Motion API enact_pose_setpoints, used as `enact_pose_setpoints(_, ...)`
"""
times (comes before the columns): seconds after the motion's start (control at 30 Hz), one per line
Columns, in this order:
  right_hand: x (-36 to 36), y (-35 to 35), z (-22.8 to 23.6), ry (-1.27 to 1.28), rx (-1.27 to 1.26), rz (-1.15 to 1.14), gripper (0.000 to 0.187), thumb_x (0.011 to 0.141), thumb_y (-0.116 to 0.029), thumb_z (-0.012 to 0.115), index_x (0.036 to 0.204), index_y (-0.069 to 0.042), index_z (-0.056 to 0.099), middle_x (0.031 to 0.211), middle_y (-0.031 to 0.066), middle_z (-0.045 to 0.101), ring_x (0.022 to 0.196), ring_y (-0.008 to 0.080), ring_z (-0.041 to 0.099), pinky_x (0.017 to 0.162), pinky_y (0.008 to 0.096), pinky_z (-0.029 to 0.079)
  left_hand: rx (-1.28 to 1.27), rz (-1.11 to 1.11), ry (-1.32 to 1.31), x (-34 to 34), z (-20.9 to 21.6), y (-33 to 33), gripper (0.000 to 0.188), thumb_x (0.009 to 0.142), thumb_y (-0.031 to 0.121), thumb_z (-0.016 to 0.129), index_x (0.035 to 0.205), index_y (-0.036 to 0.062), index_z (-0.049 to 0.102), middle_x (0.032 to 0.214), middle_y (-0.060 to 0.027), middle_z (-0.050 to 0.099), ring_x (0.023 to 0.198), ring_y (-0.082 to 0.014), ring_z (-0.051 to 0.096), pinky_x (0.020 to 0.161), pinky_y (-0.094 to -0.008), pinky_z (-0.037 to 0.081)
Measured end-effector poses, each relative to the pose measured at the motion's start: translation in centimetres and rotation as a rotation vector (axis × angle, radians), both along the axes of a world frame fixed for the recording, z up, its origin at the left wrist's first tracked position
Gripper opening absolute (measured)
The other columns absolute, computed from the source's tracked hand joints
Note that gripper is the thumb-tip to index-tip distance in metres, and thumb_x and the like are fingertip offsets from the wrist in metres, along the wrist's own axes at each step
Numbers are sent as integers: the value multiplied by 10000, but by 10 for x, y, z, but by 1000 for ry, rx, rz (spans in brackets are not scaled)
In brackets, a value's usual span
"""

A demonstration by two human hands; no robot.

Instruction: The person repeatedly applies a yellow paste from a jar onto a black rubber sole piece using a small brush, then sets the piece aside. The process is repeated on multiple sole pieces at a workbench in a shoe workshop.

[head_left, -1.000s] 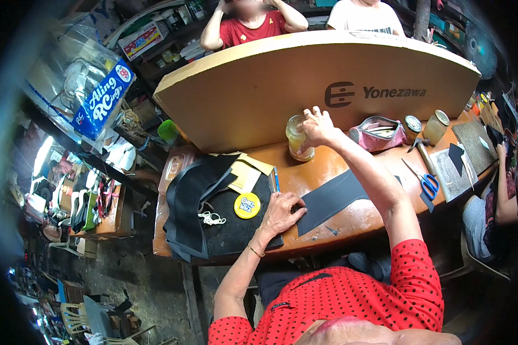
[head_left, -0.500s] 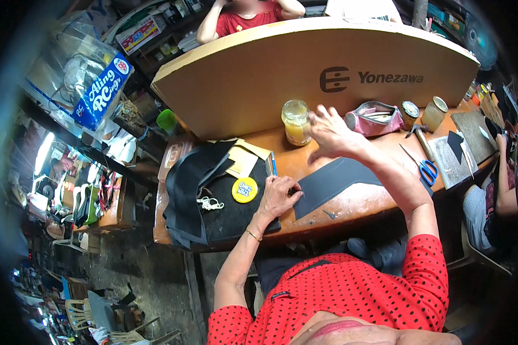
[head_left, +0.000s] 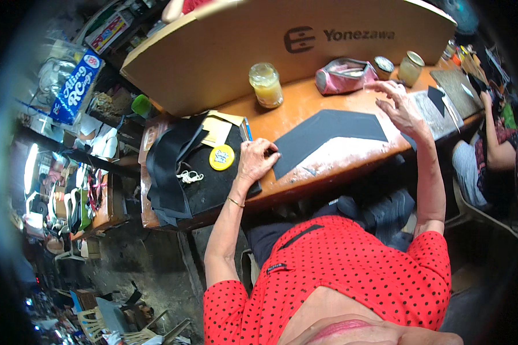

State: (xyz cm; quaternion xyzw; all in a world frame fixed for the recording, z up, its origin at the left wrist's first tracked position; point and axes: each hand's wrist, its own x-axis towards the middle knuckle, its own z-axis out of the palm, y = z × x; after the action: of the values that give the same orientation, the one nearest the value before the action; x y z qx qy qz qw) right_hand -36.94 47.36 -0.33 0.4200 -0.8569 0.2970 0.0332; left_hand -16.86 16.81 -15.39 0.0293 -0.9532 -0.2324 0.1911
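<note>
A dark, bent flat piece of sheet material point(head_left: 322, 135) lies on the orange table point(head_left: 296, 112). My left hand point(head_left: 258, 160) rests at its left end, thumb and fingers curled together; whatever they may pinch is hidden. Over the table's right part, my right hand point(head_left: 402, 109) is raised with fingers spread and holds nothing. The blue-handled scissors seen earlier are hidden around that hand. Left of my left hand are a yellow round lid point(head_left: 221, 157), a white string bundle point(head_left: 190, 176) and black sheets point(head_left: 167, 178). A glass jar of yellowish stuff point(head_left: 266, 86) stands behind the dark piece.
A tall cardboard panel point(head_left: 224, 63) borders the table's far side. Before it sit a pink pouch point(head_left: 342, 77) and small jars point(head_left: 411, 68). Grey boards point(head_left: 457, 89) lie at the right, near another person's arm point(head_left: 490, 115). A plastic bag point(head_left: 75, 86) hangs at left.
My right hand has moved from beside the yellowish jar to the right, over the scissors' place. My left hand stays by the dark piece's left end. The whole view has shifted.
</note>
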Motion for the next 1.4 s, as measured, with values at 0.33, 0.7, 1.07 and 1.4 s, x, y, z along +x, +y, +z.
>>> enact_pose_setpoints(0.33, -9, 28, -67, -12, -83, -43, 345, 798, -50, 545, 1141, -69, 576, 1080, 182, 583, 1043, 364, 525, 927, 428, 405, 1, -27, 22, -1, 1, -1, 146, 725, 235, 717, 775, 113, 654, 751, -35, 614, 729, -191, 608, 743, -344, 412)
enact_pose_setpoints(0.7, -10, 20, -98, -52, -125, -85, 352, 795, -48, 566, 1146, -71, 586, 1080, 150, 615, 1090, 327, 544, 982, 404, 393, -20, -58, 105, -4, 4, -1, 129, 709, 146, 735, 758, 55, 658, 701, -89, 624, 607, -216, 620, 571, -320, 497)
enact_pose_setpoints(1.07, -2, 20, -112, -224, -192, -210, 414, 830, -33, 562, 1225, -154, 566, 953, 111, 631, 849, 233, 594, 819, 356, 481, -48, 17, 26, -1, 3, 4, 131, 747, 199, 717, 813, 104, 655, 738, -31, 576, 683, -180, 569, 725, -323, 411)
enact_pose_setpoints(1.4, 2, 19, -113, -283, -193, -200, 389, 844, -35, 548, 1218, -143, 569, 998, 128, 636, 913, 250, 611, 835, 370, 485, -29, 15, 49, 0, 0, 4, 100, 769, 179, 694, 801, 96, 650, 745, -26, 573, 662, -184, 560, 714, -327, 417)
